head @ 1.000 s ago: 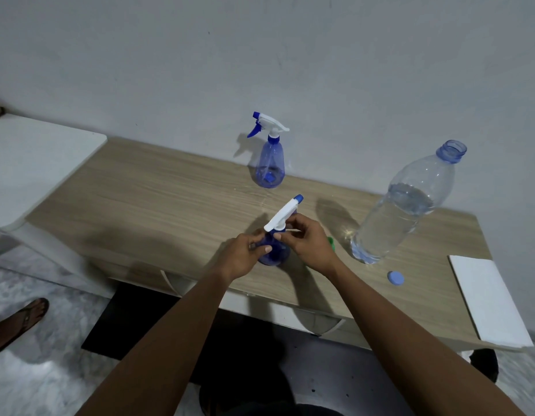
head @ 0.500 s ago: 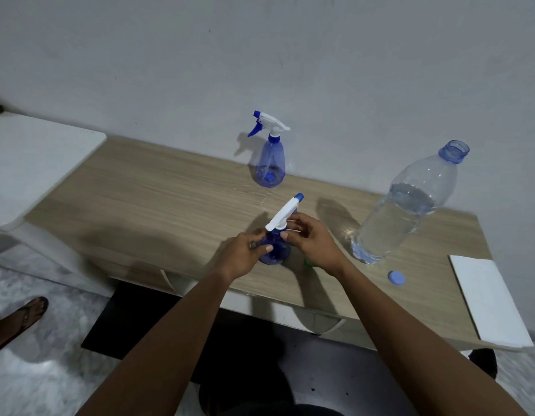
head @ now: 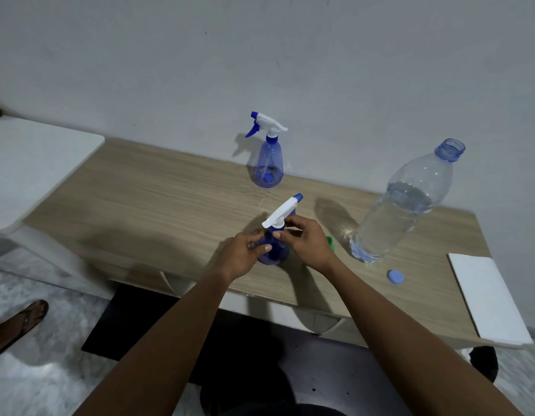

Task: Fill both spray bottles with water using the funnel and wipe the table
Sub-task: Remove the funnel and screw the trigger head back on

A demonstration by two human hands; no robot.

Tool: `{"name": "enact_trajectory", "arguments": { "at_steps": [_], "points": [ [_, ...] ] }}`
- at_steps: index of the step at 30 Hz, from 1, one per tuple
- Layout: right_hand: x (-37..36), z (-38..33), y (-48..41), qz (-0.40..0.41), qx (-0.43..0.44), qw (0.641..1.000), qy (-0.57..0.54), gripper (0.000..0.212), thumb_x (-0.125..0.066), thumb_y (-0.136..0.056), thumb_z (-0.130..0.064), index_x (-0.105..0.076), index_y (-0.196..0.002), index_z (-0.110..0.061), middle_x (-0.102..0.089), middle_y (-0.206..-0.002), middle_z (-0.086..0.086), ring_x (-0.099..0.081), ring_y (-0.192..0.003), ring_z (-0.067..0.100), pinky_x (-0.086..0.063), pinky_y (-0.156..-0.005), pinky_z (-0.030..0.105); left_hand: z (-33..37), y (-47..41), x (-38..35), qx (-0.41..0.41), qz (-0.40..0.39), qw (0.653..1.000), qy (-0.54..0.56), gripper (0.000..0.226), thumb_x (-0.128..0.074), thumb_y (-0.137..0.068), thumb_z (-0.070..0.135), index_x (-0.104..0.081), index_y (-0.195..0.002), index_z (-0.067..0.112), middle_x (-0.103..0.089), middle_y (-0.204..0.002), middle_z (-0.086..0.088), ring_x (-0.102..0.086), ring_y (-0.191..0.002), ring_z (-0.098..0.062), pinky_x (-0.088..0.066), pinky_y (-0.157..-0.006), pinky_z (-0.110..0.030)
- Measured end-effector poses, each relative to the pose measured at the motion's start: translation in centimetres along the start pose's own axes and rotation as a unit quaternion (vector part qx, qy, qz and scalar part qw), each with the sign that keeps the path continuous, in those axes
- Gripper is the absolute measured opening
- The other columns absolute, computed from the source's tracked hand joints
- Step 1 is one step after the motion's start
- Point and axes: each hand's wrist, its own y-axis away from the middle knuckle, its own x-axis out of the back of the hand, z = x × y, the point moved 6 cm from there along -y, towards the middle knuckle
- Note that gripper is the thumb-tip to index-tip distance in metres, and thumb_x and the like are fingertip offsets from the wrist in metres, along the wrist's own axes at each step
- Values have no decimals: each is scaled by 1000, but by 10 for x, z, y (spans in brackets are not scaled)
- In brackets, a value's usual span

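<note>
No readable text, label, brand or number on anything in view.

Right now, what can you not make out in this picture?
1. Head view: neck and water level of the near spray bottle, hidden by the left hand and right hand that grip it.
2. Head view: green object, mostly hidden behind the right hand.
3. Head view: sandalled foot, cut off by the left edge.

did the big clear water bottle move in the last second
No. The big clear plastic water bottle stands where it was, its base equally far from the small round blue cap.
</note>
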Motion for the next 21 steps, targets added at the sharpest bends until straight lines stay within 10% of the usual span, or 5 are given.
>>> {"name": "enact_trajectory", "arguments": {
  "at_steps": [6,11,21],
  "points": [
    [10,4,28,210,-18,974,81,60,-93,-66,-39,-55,-111,-27,-60,-115,-11,-65,-95,6,-54,-73,27,-2,7,1,11,24,999,-27,39,-69,-90,38,-67,-128,31,-73,-109,8,-64,-94,-8,-36,-63,-4],
    [-8,-2,18,128,-11,992,-4,67,-88,-75,-23,-55,-133,-28,-57,-135,-10,-65,-114,13,-57,-96,35,-5,12,3,14,33,999,23,32,-77,-83,27,-75,-115,24,-72,-112,11,-64,-100,-5,-39,-66,2],
    [-27,12,1,-12,-160,978,-136,31,-73,-93,-23,-66,-120,-12,-73,-108,6,-73,-90,23,-61,-82,38,-18,11,13,88,-142,975,149,41,-84,-76,19,-74,-115,13,-77,-98,3,-72,-91,-8,-58,-80,-21]
  ]
}}
